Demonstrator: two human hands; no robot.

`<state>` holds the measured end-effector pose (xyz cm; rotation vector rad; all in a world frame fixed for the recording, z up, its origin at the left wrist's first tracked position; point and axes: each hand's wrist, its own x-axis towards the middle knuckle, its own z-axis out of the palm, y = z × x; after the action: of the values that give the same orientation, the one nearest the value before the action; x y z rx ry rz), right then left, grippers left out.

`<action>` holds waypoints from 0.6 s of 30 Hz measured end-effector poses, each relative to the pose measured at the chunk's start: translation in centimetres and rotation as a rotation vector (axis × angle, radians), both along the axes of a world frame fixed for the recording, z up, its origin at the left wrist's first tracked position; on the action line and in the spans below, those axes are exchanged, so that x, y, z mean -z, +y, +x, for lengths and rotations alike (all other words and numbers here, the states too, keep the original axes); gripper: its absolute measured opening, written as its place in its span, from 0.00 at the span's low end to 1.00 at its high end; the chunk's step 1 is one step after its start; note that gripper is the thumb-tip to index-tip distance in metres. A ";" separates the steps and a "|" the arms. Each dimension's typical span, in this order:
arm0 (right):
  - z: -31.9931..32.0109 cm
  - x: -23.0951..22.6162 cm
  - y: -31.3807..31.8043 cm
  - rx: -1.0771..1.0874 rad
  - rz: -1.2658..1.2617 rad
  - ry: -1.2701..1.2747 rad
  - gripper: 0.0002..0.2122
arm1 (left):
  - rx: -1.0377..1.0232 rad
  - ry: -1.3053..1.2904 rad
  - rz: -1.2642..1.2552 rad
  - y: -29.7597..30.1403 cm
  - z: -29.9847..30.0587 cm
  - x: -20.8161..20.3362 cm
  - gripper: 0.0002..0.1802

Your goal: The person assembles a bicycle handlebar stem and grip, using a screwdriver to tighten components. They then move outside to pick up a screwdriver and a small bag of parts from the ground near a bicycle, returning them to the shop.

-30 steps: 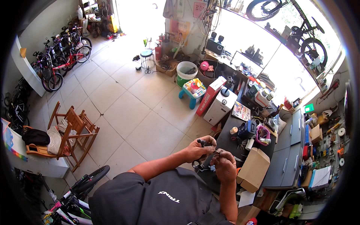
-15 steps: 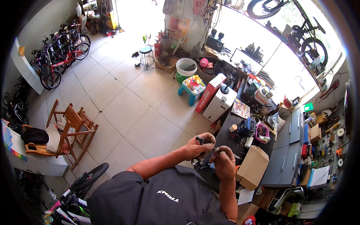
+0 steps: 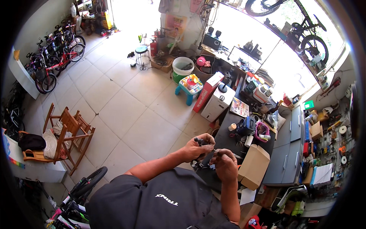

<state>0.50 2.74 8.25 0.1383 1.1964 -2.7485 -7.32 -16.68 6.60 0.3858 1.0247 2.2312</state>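
Note:
Above the near end of the dark desk (image 3: 225,143), my two hands are raised close together. My left hand (image 3: 200,148) is closed around a small black part (image 3: 198,141), whose knobbed end sticks out over the fingers; its exact kind is too small to tell. Between the hands shows a thin, pale metal piece (image 3: 215,150). My right hand (image 3: 225,163) pinches its end with thumb and fingers. Just right of that hand lies an open cardboard box (image 3: 254,166) on the desk.
A purple basket (image 3: 262,131), a blue boxy device (image 3: 246,125) and a small bottle (image 3: 232,127) stand farther along the desk. Grey cabinets (image 3: 280,156) are at the right. A wooden chair (image 3: 68,133) and a bicycle (image 3: 82,191) are at the left.
The whole view has shifted slightly, so the surroundings sit a little farther left. Both hands keep their grip, and the right hand has turned slightly.

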 end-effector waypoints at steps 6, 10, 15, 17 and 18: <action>-0.2 -0.3 -0.6 0.030 0.134 0.013 0.14 | 0.019 -0.018 0.046 -0.1 0.0 -0.1 0.08; 0.0 1.1 0.4 -0.028 0.131 0.053 0.12 | 0.015 -0.042 0.086 -0.1 -0.2 0.1 0.09; -0.2 0.8 -0.1 0.037 0.119 0.122 0.10 | 0.017 -0.037 0.079 0.0 -0.2 0.1 0.09; -0.3 -0.1 -0.5 0.045 0.100 0.071 0.10 | 0.018 -0.037 0.072 0.0 -0.1 -0.1 0.08; -0.5 -0.9 -1.1 0.051 0.087 0.044 0.10 | 0.016 -0.030 0.067 0.0 -0.1 -0.3 0.07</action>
<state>-0.01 1.68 9.17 0.1194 1.3428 -2.7577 -7.38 -16.68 6.87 0.3867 0.9303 2.2547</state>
